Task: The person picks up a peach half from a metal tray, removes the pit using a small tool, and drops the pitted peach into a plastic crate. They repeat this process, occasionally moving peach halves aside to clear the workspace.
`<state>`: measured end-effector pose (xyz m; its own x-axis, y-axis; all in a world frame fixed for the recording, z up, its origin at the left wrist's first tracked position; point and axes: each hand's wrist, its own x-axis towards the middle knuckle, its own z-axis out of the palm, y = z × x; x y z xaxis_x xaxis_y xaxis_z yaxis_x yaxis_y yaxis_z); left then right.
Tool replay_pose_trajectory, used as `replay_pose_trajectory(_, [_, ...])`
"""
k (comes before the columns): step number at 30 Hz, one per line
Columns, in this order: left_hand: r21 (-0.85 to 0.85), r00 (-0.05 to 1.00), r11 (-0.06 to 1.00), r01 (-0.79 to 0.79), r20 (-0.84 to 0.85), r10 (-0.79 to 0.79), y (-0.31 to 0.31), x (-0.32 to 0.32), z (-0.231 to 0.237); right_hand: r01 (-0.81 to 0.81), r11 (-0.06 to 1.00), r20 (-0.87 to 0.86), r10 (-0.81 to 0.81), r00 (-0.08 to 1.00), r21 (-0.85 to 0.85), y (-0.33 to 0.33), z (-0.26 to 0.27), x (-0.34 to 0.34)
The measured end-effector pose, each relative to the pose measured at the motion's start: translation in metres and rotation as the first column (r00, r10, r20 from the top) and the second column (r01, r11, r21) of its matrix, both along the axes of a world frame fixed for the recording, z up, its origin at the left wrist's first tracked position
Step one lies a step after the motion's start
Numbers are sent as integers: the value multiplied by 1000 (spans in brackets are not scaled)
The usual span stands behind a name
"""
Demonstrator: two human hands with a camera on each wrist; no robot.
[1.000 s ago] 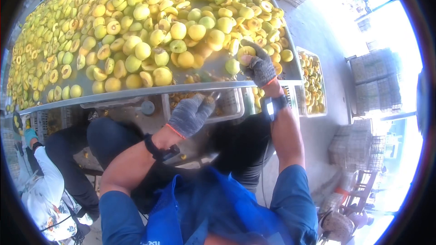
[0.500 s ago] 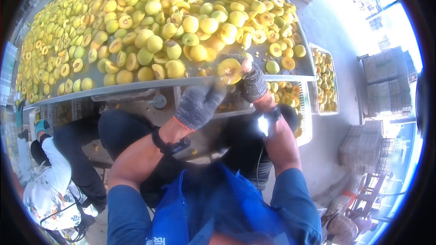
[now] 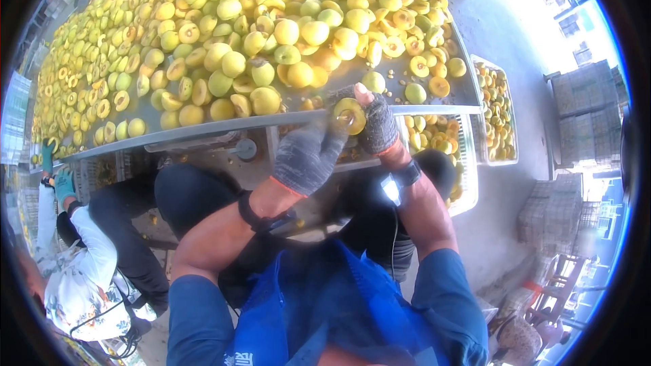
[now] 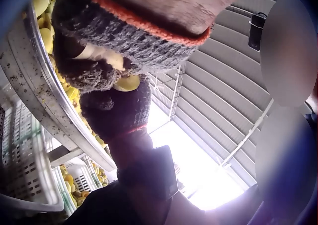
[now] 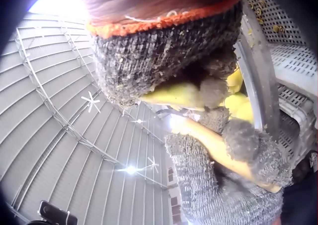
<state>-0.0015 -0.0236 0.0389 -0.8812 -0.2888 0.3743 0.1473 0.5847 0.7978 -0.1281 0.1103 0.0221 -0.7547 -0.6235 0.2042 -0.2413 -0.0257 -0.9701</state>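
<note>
My gloved right hand (image 3: 378, 127) grips a halved yellow stone fruit (image 3: 348, 117), cut face up, just in front of the metal table's near edge. Its thumb tip pokes bare out of the glove. Close against the fruit is my gloved left hand (image 3: 308, 157). It holds a slim tool with a wooden-looking handle (image 5: 213, 144) and a thin curved metal tip (image 5: 166, 112). In the right wrist view the tip points at the fruit half (image 5: 174, 95); glove fingers hide where they meet. The left wrist view shows a sliver of the fruit (image 4: 127, 83) between both gloves.
Yellow-green fruit (image 3: 230, 63), whole and halved, covers much of the metal table (image 3: 447, 110). White crates of fruit stand below the edge (image 3: 468, 183) and at its right (image 3: 510, 149). Another person (image 3: 81, 251) works at the left. Stacked crates (image 3: 590, 115) stand farther right.
My right hand has come from over the table toward me with the fruit half. My left hand has risen to meet it, bringing the tool to the fruit. The view has shifted slightly.
</note>
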Motion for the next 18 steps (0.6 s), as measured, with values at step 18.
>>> replay_pose_trajectory(18, [-82,992,990,119,-34,-122,5,-8,-2,-207,947,-297,277,914,245,23,-3,-32])
